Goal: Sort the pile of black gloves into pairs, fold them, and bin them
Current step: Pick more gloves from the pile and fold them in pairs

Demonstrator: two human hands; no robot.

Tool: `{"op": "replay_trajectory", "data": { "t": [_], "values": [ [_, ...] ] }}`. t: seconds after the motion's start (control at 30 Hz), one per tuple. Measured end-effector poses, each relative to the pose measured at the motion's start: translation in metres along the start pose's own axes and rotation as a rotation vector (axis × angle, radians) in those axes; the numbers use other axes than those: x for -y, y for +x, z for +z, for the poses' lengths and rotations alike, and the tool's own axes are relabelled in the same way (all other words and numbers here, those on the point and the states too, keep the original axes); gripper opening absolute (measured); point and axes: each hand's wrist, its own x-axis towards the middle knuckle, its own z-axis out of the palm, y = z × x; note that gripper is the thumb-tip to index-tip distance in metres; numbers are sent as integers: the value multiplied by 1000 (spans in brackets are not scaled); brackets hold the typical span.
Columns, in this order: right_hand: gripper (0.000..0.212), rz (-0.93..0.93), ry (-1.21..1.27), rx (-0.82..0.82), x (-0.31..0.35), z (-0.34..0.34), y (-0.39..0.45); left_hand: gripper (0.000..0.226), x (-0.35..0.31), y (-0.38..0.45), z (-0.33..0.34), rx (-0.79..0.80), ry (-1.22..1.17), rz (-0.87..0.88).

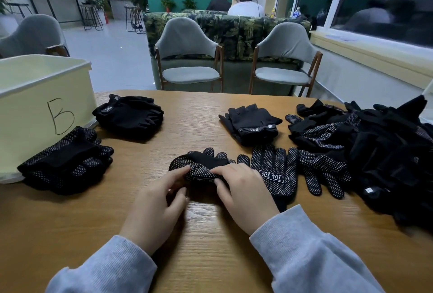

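Head view: your left hand (pixel 155 199) and right hand (pixel 241 189) both pinch a dotted glove (pixel 199 166) at mid-table (pixel 210 234), its near half folded over. Its fingers point away from you, long axis running near to far. It is black knit with white grip dots. A flat glove (pixel 276 173) lies just right, fingers also pointing away. The pile (pixel 379 152) sits far right, the bin (pixel 35 105) left.

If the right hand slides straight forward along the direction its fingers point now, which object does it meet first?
The right hand points forward-left and already grips the folded dotted glove. Past that glove the wooden table looks bare, though depth is unclear.
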Motion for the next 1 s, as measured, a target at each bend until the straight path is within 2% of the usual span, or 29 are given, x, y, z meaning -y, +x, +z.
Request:
{"op": "replay_trajectory", "data": {
  "t": [0.23, 0.37, 0.57, 0.67, 0.8, 0.87, 1.0],
  "values": [
    [35, -55, 342, -22, 11, -4, -1, 48, -7, -2, 8, -111, -477, -116],
    [33, -28, 469, -70, 17, -2, -1, 48, -16, -2, 11, -224, -603, -141],
    [30, -12, 549, -107, 28, 3, -1, 42, -28, 1, 13, -456, -715, -166],
    [35, -65, 526, -29, 31, 4, -2, 33, -29, 3, 12, -439, -750, -191],
    [39, -142, 497, 65, 31, 4, -3, 32, -26, 5, 13, -403, -738, -199],
    [39, -160, 511, 68, 31, 3, -3, 24, -25, 5, 13, -444, -676, -200],
    [37, -155, 544, 7, 31, 0, -2, 27, -27, 5, 6, -483, -597, -200]
  ]
}}
